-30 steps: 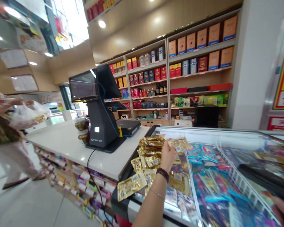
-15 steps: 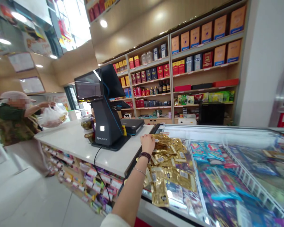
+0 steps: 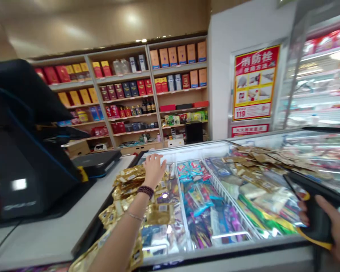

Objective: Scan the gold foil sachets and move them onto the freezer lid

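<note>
My left hand (image 3: 153,170) reaches over the glass lid of the chest freezer (image 3: 215,145), its fingers spread, right beside a heap of shiny gold packets (image 3: 127,181). Beaded and thin bracelets circle that wrist. At the right edge, my right hand (image 3: 337,226) grips a black and yellow barcode scanner (image 3: 317,217) by its handle. A second pile of brownish-gold packets (image 3: 260,160) lies on the lid between the scanner and the far edge. Through the glass show colourful packages (image 3: 198,192) in sections split by a white wire divider (image 3: 226,192).
Left of the freezer stands a white counter (image 3: 51,234) with a dark checkout terminal (image 3: 22,151) and a flat black device (image 3: 99,162). Shelves of boxes (image 3: 130,88) line the back wall. A red and yellow poster (image 3: 255,81) hangs near a lit display cooler (image 3: 328,83).
The view has swung right, bringing my right hand with the scanner and the second packet pile into sight. My left hand has moved from the heap's left side towards its right, fingers now spread.
</note>
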The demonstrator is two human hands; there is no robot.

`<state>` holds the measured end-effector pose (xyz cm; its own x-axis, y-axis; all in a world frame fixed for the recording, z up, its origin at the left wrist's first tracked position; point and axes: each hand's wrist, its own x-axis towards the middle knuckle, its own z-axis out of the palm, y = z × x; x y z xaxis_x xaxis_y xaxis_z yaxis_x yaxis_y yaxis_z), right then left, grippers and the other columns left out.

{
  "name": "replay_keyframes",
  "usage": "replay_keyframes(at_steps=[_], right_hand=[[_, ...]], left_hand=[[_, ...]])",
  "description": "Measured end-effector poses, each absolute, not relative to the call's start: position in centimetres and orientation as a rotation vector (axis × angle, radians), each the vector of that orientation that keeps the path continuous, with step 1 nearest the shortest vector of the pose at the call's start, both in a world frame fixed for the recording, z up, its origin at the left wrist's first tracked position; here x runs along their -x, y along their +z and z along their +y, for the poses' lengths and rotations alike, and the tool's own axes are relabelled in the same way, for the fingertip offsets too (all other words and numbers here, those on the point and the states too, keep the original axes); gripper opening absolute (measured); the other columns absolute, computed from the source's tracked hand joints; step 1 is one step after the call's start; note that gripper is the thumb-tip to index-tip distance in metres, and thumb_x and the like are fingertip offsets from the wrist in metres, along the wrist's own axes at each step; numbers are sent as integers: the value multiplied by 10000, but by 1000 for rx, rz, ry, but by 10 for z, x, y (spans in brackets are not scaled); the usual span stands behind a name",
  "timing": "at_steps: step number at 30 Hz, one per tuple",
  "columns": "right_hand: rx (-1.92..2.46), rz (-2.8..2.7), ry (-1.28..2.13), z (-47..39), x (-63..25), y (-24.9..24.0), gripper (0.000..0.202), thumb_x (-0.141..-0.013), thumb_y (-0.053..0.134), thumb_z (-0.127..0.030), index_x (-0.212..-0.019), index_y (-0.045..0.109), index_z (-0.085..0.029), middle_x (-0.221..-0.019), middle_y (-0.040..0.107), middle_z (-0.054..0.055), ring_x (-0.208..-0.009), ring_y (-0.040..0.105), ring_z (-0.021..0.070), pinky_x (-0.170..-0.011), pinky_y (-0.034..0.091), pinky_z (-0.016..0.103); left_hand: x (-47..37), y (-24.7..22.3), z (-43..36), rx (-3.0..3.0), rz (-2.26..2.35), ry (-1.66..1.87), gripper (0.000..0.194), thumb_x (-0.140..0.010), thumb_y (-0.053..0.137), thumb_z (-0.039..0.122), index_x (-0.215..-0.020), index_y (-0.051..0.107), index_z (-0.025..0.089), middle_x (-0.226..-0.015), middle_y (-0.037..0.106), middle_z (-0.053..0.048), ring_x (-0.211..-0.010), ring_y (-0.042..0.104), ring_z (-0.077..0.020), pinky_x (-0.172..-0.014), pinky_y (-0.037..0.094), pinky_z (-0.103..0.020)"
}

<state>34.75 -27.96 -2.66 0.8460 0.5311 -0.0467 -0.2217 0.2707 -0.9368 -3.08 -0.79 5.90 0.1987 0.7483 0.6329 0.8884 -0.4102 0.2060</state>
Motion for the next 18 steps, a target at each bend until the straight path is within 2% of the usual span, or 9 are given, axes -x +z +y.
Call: replay_keyframes(at_steps=[1,3,8,11,15,18], right_hand=[[1152,-254,531,-284,-356,-26,558,-528,915,-601,-834,644,-221,-636,560,11,-458,475,145,-363,421,260],[1058,-202,532,-290,-366,-26,573,-459,950,-531,-830,638,-227,-629,562,-7,-451,471,131,-356,411,233],[961,-286,461,-292,-368,-34,600,-544,965,-578,-888,639,-210,-663,604,-14,-464,512,132,-376,433,220],[947,-304,430,-291,-367,-40,605,-585,957,-602,-900,635,-198,-678,619,-13,-466,524,128,-379,432,217],[961,-294,400,-291,-366,-40,588,-623,940,-601,-910,645,-181,-683,629,-13,-467,540,124,-383,432,210],[939,-320,375,-291,-365,-39,598,-633,938,-599,-939,656,-170,-678,626,-20,-454,530,110,-387,435,198]], left_hand=[[5,56,-8,2353,-1494,-1019,306,-1014,565,316,-1257,725,220,-1346,696,-135,-1313,544,-366,-1062,459,-518],[-51,48,-9,2535,-1340,-1041,300,-1009,575,310,-1253,720,213,-1315,714,-124,-1291,574,-342,-1076,462,-484],[-190,17,-24,2968,-1063,-982,326,-994,588,311,-1258,713,167,-1310,734,-141,-1292,622,-293,-1152,416,-418],[-256,-3,-34,3143,-1116,-903,374,-985,605,349,-1281,702,141,-1338,726,-164,-1314,622,-290,-1150,421,-387],[-308,-26,-39,3168,-1305,-777,470,-906,726,451,-1262,709,144,-1322,725,-181,-1286,640,-323,-1120,451,-400],[-321,-39,-35,3097,-1420,-818,474,-828,820,436,-1207,729,166,-1291,735,-175,-1270,647,-341,-1112,458,-422]])
